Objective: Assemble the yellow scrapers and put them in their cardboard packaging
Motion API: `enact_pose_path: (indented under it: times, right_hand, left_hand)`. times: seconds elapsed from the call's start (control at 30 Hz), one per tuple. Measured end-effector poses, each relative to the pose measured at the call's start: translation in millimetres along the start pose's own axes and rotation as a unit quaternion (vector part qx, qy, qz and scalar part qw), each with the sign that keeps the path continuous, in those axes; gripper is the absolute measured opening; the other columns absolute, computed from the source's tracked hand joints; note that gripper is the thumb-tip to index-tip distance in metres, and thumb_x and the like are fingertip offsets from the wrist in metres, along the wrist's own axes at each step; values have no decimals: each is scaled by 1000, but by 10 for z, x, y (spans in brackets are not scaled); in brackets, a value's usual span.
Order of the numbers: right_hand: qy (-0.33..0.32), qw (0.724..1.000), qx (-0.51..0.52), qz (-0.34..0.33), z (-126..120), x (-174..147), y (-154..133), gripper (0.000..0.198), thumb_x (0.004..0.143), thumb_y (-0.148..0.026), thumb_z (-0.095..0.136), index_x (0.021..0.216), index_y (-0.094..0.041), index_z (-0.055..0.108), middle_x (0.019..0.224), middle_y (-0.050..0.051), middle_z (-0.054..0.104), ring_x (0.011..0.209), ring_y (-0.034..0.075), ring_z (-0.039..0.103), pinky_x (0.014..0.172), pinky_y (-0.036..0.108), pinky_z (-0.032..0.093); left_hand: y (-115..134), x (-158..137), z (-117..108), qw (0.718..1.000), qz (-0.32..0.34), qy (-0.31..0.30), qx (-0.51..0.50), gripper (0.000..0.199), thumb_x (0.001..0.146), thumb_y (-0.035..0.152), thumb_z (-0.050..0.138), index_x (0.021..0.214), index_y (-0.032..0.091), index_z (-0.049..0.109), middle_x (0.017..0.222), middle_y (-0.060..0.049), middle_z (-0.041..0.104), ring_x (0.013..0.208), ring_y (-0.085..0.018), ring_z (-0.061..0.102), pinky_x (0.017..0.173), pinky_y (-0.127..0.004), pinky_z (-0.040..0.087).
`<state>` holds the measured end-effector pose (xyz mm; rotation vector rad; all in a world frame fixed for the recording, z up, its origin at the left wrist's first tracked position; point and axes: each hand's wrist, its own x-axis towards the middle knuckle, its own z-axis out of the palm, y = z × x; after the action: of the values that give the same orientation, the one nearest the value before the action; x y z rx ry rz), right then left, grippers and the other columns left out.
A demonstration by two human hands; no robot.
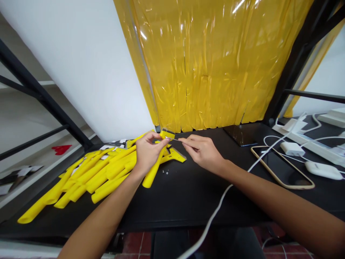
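Observation:
My left hand (148,151) is closed around a yellow scraper (151,175) near its head, where a flat grey blade edge shows at the top. The scraper's tube-like handle slants down toward me. Between the fingertips of my right hand (201,149) is a slim screwdriver-like tool (173,139); its thin metal shaft reaches the scraper's head, and its grip is mostly hidden. Just behind my left hand another yellow scraper (175,155) lies on the black table. Tiny metal bits (165,172), perhaps screws or nuts, lie below the hands.
A pile of yellow scrapers (107,169) covers the table's left side. At right lie a phone in a light case (283,167), a dark tablet-like device (240,135), chargers and a power strip (320,147). A white cable (215,212) crosses under my right forearm. Yellow plastic sheeting (210,72) hangs behind.

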<state>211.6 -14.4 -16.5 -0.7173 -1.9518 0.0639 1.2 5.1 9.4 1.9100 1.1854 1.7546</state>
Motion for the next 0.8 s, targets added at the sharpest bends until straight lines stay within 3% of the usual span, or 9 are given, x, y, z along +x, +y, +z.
enact_pose_path:
  times: [0.37,0.63,0.8]
  right_hand:
    - [-3,999,31,23,-16,17,-49,31,96,-17,51,116,-15,75,81,5,69,68,13,61,63,26,47]
    - [-33,998,39,36,-62,35,-42,29,97,-19,50,104,-18,78,82,6,71,70,14,62,63,27,45]
    - [-65,985,106,116,-68,65,-33,26,95,-25,54,94,-19,79,79,4,74,71,16,65,65,28,46]
  left_hand:
    - [3,-17,8,1000,-13,10,-8,23,70,29,83,70,18,64,70,0,64,66,-14,58,67,-28,47]
    - [-63,-24,1,998,45,14,28,22,72,30,81,71,18,62,70,2,59,66,-12,56,60,-24,46]
    - [-46,-31,4,997,72,15,31,22,73,28,80,71,19,61,71,2,57,67,-12,56,56,-22,45]
